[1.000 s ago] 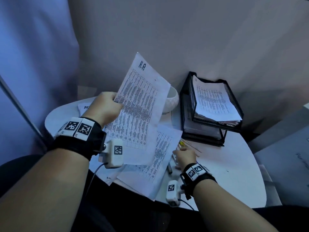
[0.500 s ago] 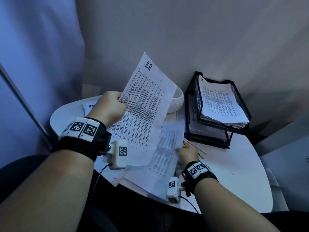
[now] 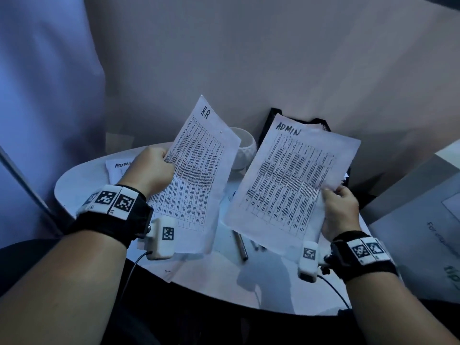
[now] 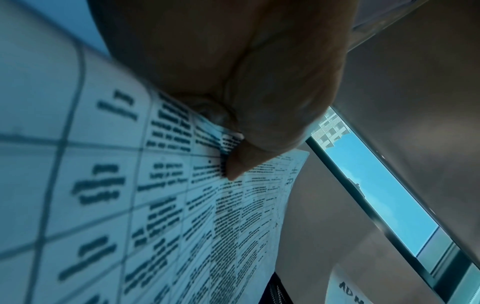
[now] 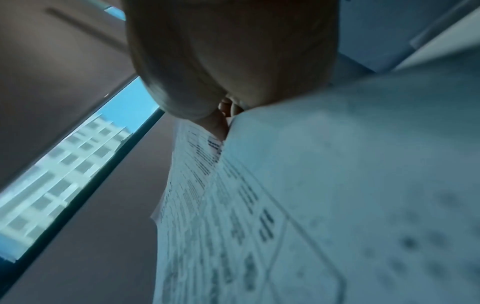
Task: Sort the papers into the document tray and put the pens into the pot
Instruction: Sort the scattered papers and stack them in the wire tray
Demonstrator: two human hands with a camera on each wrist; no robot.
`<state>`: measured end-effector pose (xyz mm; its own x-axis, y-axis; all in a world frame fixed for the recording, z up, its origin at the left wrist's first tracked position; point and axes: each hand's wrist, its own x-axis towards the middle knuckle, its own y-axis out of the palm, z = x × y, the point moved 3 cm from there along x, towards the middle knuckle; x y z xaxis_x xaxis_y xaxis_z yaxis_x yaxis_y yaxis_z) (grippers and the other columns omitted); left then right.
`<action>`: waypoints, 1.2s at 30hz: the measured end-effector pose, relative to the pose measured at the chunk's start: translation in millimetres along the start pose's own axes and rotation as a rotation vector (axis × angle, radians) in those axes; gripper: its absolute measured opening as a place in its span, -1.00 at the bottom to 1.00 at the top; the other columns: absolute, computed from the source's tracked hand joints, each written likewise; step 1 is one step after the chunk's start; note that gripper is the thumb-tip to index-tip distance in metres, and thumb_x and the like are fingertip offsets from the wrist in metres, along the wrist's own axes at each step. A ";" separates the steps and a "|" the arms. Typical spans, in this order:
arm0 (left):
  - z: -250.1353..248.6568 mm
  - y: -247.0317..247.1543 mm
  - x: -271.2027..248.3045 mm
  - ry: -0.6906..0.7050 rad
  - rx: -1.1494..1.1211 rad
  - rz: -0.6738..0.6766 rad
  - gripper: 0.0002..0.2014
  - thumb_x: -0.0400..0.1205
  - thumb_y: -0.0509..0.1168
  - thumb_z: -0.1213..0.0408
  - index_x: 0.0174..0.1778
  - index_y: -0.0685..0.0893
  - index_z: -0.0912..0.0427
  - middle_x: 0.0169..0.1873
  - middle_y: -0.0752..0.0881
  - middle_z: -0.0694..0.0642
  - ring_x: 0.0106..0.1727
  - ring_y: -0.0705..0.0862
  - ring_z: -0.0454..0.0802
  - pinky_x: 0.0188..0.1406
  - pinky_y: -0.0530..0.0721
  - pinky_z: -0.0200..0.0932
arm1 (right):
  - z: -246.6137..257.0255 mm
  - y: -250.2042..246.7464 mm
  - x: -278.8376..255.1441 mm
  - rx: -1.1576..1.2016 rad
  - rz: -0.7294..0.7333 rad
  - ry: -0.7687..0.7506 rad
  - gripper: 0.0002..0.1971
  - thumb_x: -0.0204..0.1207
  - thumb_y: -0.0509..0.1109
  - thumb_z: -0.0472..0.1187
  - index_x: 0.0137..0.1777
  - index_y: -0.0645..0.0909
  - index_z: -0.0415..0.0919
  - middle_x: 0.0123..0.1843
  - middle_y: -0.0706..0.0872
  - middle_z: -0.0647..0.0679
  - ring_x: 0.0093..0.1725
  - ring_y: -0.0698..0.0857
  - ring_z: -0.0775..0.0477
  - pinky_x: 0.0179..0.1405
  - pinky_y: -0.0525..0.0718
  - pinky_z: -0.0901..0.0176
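My left hand [image 3: 151, 170] grips a printed sheet headed "H.R" [image 3: 199, 175] by its left edge and holds it upright over the round white table [image 3: 224, 277]. In the left wrist view the thumb [image 4: 233, 164] pinches that sheet [image 4: 155, 205]. My right hand [image 3: 339, 207] pinches a sheet headed "ADMIN" [image 3: 288, 185] by its right edge, lifted off the table; the right wrist view shows this paper [image 5: 311, 205] close up. That sheet hides most of the black mesh document tray [image 3: 273, 115]. The white pot [image 3: 245, 151] stands between the two sheets. Pens [image 3: 240, 245] lie on the table under the "ADMIN" sheet.
Another sheet marked "ADMIN" [image 3: 119, 168] lies flat at the table's far left behind my left hand. A wall closes the space right behind the table. A grey surface with a paper [image 3: 423, 220] sits to the right.
My right hand has lifted the "ADMIN" sheet off the table and raised it to the right, in front of the tray. The left hand keeps holding the "H.R" sheet.
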<state>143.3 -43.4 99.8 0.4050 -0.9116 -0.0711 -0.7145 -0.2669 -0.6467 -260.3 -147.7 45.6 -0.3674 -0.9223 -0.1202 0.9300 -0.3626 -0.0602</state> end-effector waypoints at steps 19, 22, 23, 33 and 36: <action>-16.3 1.2 -10.8 0.002 -0.321 0.144 -0.35 0.66 0.16 -0.40 0.43 0.69 0.02 0.26 0.78 0.02 0.29 0.71 0.03 0.40 0.62 0.14 | -17.8 156.8 -81.5 0.034 0.374 0.146 -0.85 0.72 0.31 -0.35 0.23 0.60 -0.25 0.14 0.80 -0.27 0.03 0.78 -0.20 0.11 0.78 -0.22; -11.7 -15.3 -3.0 0.066 -0.110 0.030 -0.81 0.69 0.36 0.02 0.05 0.71 0.05 -0.10 0.78 -0.06 -0.06 0.74 -0.02 -0.04 0.67 -0.10 | -17.2 178.0 -80.3 0.007 0.388 0.125 -0.90 0.70 0.32 -0.35 0.15 0.60 -0.25 -0.02 0.78 -0.17 -0.15 0.75 -0.11 -0.15 0.77 -0.02; -13.0 -23.7 -1.9 0.093 -0.066 -0.029 -0.93 0.70 0.33 0.19 -0.06 0.68 0.08 -0.22 0.73 -0.03 -0.21 0.68 0.00 -0.25 0.60 -0.15 | -18.9 184.5 -80.3 0.011 0.394 0.141 -0.92 0.69 0.31 -0.36 0.11 0.59 -0.24 -0.07 0.74 -0.17 -0.20 0.73 -0.12 -0.20 0.74 -0.02; 19.1 -98.7 6.7 0.054 -0.004 -0.233 -0.88 0.71 0.26 0.32 0.01 0.72 0.13 -0.21 0.72 0.13 -0.28 0.59 0.12 -0.32 0.49 -0.15 | -119.0 203.7 -82.8 -0.489 0.493 0.454 -0.78 0.39 0.43 -0.32 -0.25 0.41 -0.12 -0.36 0.45 -0.19 -0.37 0.52 -0.15 -0.45 0.63 -0.18; 21.9 -99.5 5.1 0.045 -0.045 -0.243 -0.86 0.70 0.26 0.27 0.05 0.74 0.11 -0.13 0.79 0.15 -0.22 0.66 0.12 -0.27 0.54 -0.14 | -138.9 213.1 -92.3 -0.499 0.466 0.458 -0.64 0.29 0.38 -0.33 -0.32 0.20 -0.04 -0.50 0.28 -0.08 -0.60 0.31 0.00 -0.50 0.33 0.12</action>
<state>229.1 -14.7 147.1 0.5430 -0.8316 0.1165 -0.6242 -0.4925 -0.6065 -29.9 -121.3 -93.8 -0.0135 -0.7786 -0.6274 0.9134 0.2456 -0.3245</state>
